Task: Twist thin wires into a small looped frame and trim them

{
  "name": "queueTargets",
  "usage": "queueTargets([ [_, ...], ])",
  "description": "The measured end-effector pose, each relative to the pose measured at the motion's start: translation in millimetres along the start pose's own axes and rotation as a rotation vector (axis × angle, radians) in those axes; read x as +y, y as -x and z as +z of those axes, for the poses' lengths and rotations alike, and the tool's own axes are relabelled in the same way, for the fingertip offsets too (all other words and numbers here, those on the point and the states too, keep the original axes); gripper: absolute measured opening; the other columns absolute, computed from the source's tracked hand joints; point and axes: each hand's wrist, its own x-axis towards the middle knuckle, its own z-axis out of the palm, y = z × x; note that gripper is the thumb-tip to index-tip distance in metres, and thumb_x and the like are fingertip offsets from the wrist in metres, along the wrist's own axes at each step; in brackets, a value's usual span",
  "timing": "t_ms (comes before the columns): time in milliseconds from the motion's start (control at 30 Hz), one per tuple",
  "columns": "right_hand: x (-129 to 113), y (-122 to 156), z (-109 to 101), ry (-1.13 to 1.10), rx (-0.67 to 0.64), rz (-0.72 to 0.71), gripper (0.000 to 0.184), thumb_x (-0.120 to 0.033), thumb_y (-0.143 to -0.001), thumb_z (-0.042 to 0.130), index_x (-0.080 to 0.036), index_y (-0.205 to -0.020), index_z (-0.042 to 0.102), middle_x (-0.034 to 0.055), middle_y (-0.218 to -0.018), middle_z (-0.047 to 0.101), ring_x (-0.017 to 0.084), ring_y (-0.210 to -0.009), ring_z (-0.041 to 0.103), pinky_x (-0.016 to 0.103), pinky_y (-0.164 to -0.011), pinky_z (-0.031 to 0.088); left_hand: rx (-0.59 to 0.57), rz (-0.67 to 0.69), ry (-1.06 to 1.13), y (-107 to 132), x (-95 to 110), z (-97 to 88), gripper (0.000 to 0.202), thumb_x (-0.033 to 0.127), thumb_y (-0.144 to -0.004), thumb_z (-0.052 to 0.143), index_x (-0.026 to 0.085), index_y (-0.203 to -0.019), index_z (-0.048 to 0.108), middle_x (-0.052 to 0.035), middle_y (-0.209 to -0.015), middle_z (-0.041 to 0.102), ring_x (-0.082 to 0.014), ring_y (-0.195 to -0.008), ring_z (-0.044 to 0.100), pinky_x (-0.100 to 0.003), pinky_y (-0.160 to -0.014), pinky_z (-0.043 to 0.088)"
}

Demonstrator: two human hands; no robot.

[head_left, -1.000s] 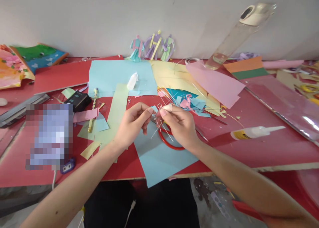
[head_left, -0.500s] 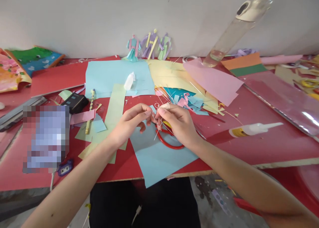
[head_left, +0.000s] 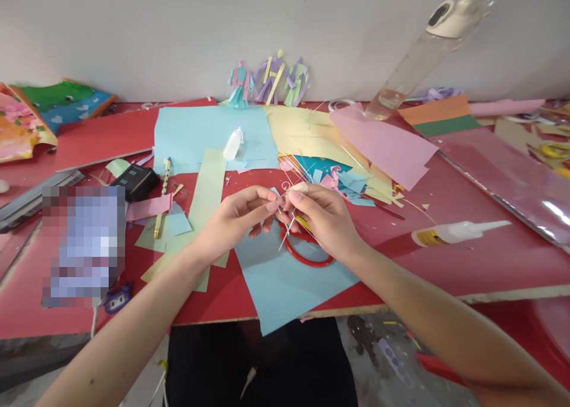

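Between my two hands is a small figure of thin white wire (head_left: 287,224), with a round loop at its top and loose wire ends hanging below. My left hand (head_left: 243,217) pinches one side of it between thumb and forefinger. My right hand (head_left: 323,217) closes on the other side near the loop, its fingertips partly hiding the wire. Just under the hands lie red-handled scissors (head_left: 307,258), their blades covered by my right hand. They rest on a light blue paper sheet (head_left: 271,300) that hangs over the table's front edge.
Three folded paper figures (head_left: 269,80) lean against the wall. A clear bottle (head_left: 401,80) stands at the back right, with a glue bottle (head_left: 440,234) lying nearer. Coloured paper scraps (head_left: 351,187), a pencil (head_left: 161,208), a black box (head_left: 136,181) and a blurred-out device (head_left: 84,241) lie around.
Both hands keep their pinch on the wire figure, with only slight finger movement and a small turn of the wire. The whole view has shifted a little.
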Motion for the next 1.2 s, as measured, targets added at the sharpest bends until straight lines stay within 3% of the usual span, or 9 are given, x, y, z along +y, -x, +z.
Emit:
queueTargets([
  [167,-1.3,1.3,-2.1,-0.067,-0.082,-0.035,0.024,-0.033,-0.095,0.055,-0.020,-0.076,0.061,-0.0025,-0.067,0.059,0.008,-0.052,0.055,0.022,-0.048,0.046,-0.025,0.015,0.092,0.6,-0.8,-0.4,0.020,0.035,-0.094,0.056,0.016,-0.088,0.058,-0.0023,-0.079,0.065,-0.0064,-0.057,0.051,-0.019,-0.049,0.037],
  [267,-5.0,3.4,-7.6,-0.098,-0.204,-0.035,0.007,-0.029,-0.088,0.066,-0.022,-0.088,0.064,-0.0019,-0.076,0.063,0.009,-0.058,0.060,0.024,-0.054,0.051,-0.036,0.036,0.177,1.3,0.4,-2.3,0.018,0.034,-0.094,0.057,0.017,-0.087,0.058,-0.0008,-0.076,0.064,-0.0066,-0.056,0.051,-0.020,-0.050,0.037],
  [367,-6.3,3.8,-13.9,-0.101,-0.322,-0.009,0.014,-0.023,-0.086,0.068,-0.024,-0.100,0.066,0.0011,-0.089,0.067,0.012,-0.066,0.066,0.029,-0.062,0.056,-0.079,0.012,0.265,2.7,2.2,-4.8,0.019,0.033,-0.092,0.059,0.016,-0.083,0.058,-0.0002,-0.072,0.063,-0.0073,-0.057,0.050,-0.019,-0.050,0.036],
  [533,-3.6,-3.3,-20.1,-0.089,-0.227,0.018,0.014,-0.032,-0.091,0.061,-0.022,-0.096,0.069,0.0011,-0.079,0.068,0.013,-0.063,0.066,0.029,-0.057,0.056,-0.203,-0.096,0.282,4.6,4.9,-7.3,0.017,0.028,-0.092,0.059,0.014,-0.083,0.062,-0.0004,-0.070,0.060,-0.0071,-0.059,0.051,-0.018,-0.051,0.037],
  [633,-8.3,-5.7,-21.7,-0.060,-0.258,0.004,0.023,-0.041,-0.090,0.061,-0.020,-0.088,0.071,0.0022,-0.076,0.068,0.014,-0.061,0.065,0.029,-0.054,0.056,-0.247,-0.167,0.298,4.0,5.6,-8.1,0.015,0.026,-0.090,0.060,0.014,-0.082,0.062,0.0001,-0.068,0.058,-0.0078,-0.058,0.051,-0.020,-0.051,0.040],
  [700,-14.1,-4.7,-21.6,0.011,-0.252,0.006,0.025,-0.043,-0.087,0.064,-0.019,-0.084,0.071,0.0025,-0.075,0.068,0.013,-0.060,0.065,0.028,-0.055,0.055,-0.241,-0.203,0.306,3.1,5.5,-8.0,0.015,0.026,-0.088,0.061,0.013,-0.081,0.063,0.0007,-0.065,0.055,-0.0089,-0.059,0.051,-0.021,-0.052,0.043],
  [833,-22.8,-0.8,-19.0,0.257,-0.194,0.065,0.014,-0.034,-0.081,0.073,-0.021,-0.086,0.071,0.0008,-0.076,0.069,0.013,-0.068,0.066,0.025,-0.062,0.056,-0.214,-0.246,0.264,1.3,5.6,-6.0,0.014,0.025,-0.087,0.061,0.013,-0.078,0.062,0.0016,-0.063,0.052,-0.0093,-0.059,0.051,-0.022,-0.056,0.047],
  [967,-22.0,-0.3,-17.1,0.298,-0.195,0.086,0.016,-0.036,-0.083,0.071,-0.020,-0.083,0.069,0.0000,-0.074,0.068,0.012,-0.062,0.063,0.026,-0.061,0.054,-0.190,-0.274,0.210,0.7,8.4,-4.0,0.016,0.026,-0.087,0.060,0.013,-0.079,0.063,0.0017,-0.064,0.051,-0.0093,-0.060,0.051,-0.022,-0.055,0.050],
  [1200,-16.9,-5.5,-16.6,0.354,-0.121,0.055,0.020,-0.039,-0.081,0.070,-0.019,-0.079,0.066,-0.0002,-0.073,0.066,0.012,-0.061,0.060,0.027,-0.063,0.053,-0.251,-0.357,0.090,0.2,10.3,-11.8,0.017,0.029,-0.087,0.065,0.013,-0.089,0.067,-0.0042,-0.086,0.065,-0.0118,-0.072,0.064,-0.025,-0.066,0.055],
])
